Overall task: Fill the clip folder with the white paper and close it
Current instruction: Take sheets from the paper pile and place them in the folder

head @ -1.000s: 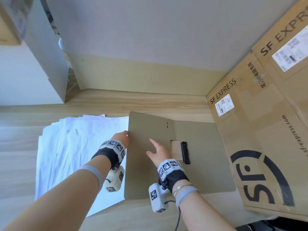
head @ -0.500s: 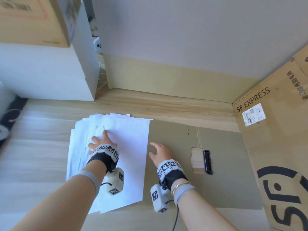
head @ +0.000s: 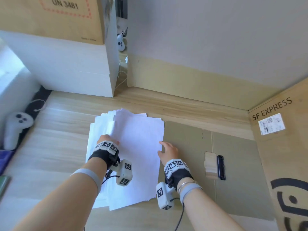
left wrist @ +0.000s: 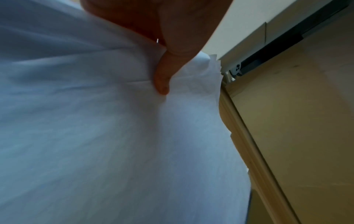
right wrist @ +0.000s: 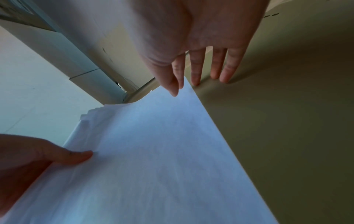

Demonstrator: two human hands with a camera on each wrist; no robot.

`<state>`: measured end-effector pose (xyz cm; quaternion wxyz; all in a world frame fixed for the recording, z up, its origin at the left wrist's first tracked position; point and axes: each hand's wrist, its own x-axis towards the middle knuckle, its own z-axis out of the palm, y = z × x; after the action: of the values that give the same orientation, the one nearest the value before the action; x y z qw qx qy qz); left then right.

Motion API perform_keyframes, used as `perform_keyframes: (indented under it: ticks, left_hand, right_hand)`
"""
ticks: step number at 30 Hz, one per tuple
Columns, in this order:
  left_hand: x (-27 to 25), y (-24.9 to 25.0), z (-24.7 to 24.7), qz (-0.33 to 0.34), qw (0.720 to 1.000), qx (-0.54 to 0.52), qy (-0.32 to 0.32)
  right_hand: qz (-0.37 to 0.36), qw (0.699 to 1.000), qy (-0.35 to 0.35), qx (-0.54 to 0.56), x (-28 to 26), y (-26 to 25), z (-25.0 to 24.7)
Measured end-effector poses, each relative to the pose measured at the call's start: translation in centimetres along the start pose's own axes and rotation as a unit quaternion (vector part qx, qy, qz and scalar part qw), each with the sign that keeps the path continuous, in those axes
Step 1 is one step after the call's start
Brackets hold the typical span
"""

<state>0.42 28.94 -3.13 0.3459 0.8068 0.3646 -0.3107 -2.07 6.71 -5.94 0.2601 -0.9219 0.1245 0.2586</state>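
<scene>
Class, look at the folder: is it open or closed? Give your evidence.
Open. The folder lies spread flat, its clip exposed on the inside, no paper under it.

Left hand (head: 106, 139) fingers curled, pinching; right hand (head: 168, 151) flat, fingers (right wrist: 226, 72) straight, spread.

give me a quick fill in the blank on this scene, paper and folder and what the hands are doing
1. The clip folder lies ____ on the floor.
2. The white paper lies to the ____ of the folder's black clip in the head view.
3. The left hand pinches the paper with its ____ on top.
4. The right hand touches the paper's ____ edge.

Missing words: open; left; thumb; right
</scene>
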Motion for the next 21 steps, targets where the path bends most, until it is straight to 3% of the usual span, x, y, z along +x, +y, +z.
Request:
perform_keyframes:
  ticks: [6,12,17,19,21]
  left_hand:
    - [1.7,-2.2,-2.8,-0.042,0.992,0.106,0.059]
    - [2.4,-2.7,-2.9,-0.019,0.999,0.005,0.041]
    - [3.4,-2.3,-2.7,0.053,0.996,-0.064,0.038]
    - [3.7,-2.1,-2.9,0.072,0.992,-0.08,0.062]
    - [3.9,-1.9,-3.1,0.087,0.991,-0.079,0.069]
  right_hand:
    - [0.003,0.999,-0.018,0.032,-0.3,-2.5,0.8]
    - [0.032,0.997,-0.043,0.057,-0.2,-4.4,1.4]
    - [0.002,0.977,-0.061,0.205,0.5,-5.0,1.7]
    - [-0.003,0.976,-0.053,0.212,0.5,-5.1,1.2]
    - [0.019,0.99,-0.01,0.139,0.8,-4.4,0.7]
